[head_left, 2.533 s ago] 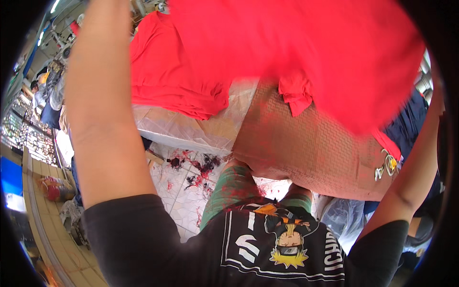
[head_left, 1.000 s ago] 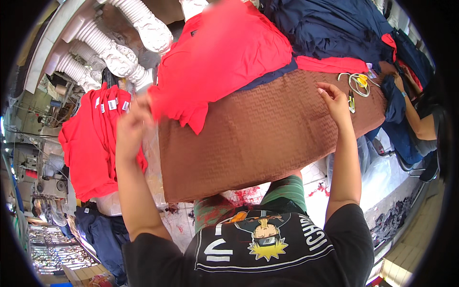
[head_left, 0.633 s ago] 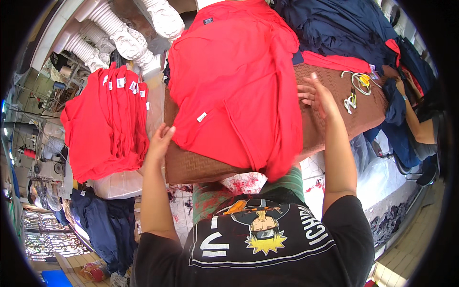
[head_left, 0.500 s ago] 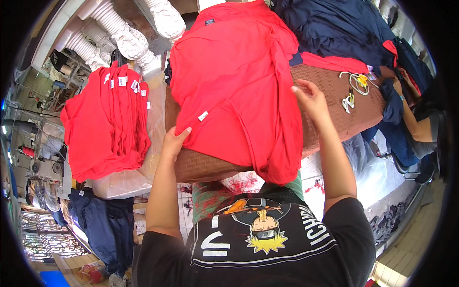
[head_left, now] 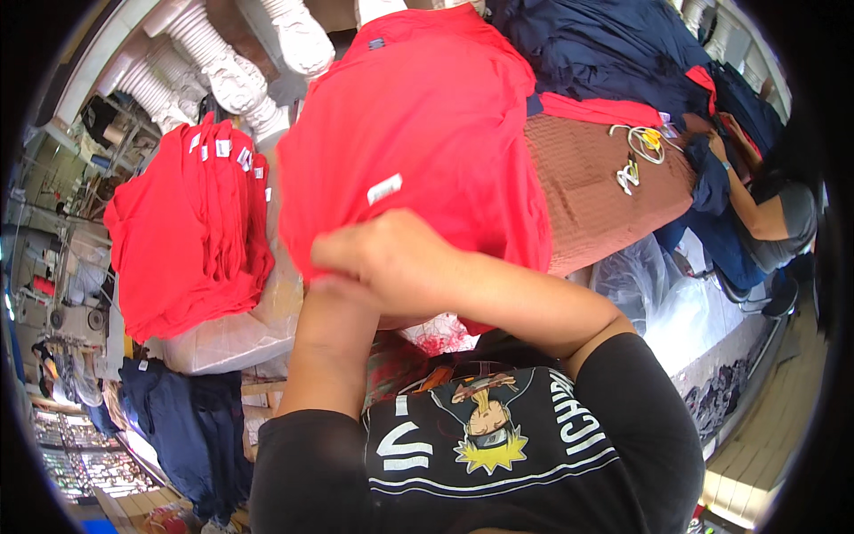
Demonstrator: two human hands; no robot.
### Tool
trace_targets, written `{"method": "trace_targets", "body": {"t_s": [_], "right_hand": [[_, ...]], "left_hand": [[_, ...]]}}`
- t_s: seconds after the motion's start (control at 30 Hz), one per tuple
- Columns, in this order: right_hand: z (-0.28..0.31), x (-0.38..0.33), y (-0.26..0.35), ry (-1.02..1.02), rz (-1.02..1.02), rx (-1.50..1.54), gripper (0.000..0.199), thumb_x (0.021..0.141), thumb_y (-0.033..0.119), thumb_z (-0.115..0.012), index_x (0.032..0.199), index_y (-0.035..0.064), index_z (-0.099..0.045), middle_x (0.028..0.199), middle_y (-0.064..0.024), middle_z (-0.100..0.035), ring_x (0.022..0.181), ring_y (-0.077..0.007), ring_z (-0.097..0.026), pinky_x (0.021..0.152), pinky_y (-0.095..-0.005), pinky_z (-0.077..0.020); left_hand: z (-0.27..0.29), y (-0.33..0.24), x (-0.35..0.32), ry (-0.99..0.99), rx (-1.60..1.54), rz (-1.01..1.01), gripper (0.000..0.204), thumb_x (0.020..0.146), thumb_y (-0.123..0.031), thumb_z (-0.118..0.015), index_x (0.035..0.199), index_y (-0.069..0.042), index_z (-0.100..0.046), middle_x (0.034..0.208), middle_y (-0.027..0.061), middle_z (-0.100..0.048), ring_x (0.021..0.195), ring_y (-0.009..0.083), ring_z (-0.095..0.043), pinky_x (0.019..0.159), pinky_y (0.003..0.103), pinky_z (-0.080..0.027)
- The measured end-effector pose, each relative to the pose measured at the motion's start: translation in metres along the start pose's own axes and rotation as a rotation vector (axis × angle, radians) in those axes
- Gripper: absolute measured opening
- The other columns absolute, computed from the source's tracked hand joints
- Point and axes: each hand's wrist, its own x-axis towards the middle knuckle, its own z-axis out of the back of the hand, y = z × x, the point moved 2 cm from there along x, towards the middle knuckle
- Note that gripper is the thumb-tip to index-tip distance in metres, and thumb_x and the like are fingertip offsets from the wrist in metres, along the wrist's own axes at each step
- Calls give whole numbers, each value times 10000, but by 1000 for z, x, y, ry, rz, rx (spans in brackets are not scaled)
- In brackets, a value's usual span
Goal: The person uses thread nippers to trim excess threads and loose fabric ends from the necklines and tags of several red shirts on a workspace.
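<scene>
**Hands crossed at the near edge of a red garment**

Nearest the wearer, the right forearm crosses leftward, bringing the right hand (head_left: 387,254) over the left hand (head_left: 336,287). The right fingers are bent; motion blur hides the left ones, and whether either set pinches cloth cannot be told. Both hands lie at the near left part of the red garment (head_left: 418,116), which is spread on the brown-covered tabletop (head_left: 592,209), a white label (head_left: 385,189) just beyond the right hand. To the left lies a red stack (head_left: 182,240); to the right, a white cord (head_left: 642,147) and a co-worker (head_left: 756,209) handling dark cloth (head_left: 709,182). Farther off are a navy pile (head_left: 605,53) and white balusters (head_left: 218,67).
</scene>
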Motion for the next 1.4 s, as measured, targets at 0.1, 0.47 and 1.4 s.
{"method": "trace_targets", "body": {"t_s": [0.1,0.47,1.4], "right_hand": [[16,-10,17,-93,153,45,219,703,129,-740,821,75,-563,841,-102,-607,786,-274,-631,597,-393,-489],[126,-66,9,-246,-145,363,218,803,92,-738,939,42,-575,792,-43,-617,682,-138,-622,591,-239,-453],[235,-296,-291,61,-1252,-1388,150,861,165,-603,940,44,-644,769,-139,-675,715,-271,-667,658,-364,-535]], "left_hand": [[10,-50,27,69,-14,-65,360,982,-276,-520,1244,-31,-536,1237,54,-577,1153,197,-536,982,375,-396],[-28,-198,26,672,592,-50,397,981,-282,-505,1293,-36,-503,1316,101,-530,1216,265,-498,1042,439,-328],[-35,92,-261,970,1326,-990,167,833,-191,-632,998,-180,-609,1230,-2,-464,1186,214,-418,918,414,-323]]}}
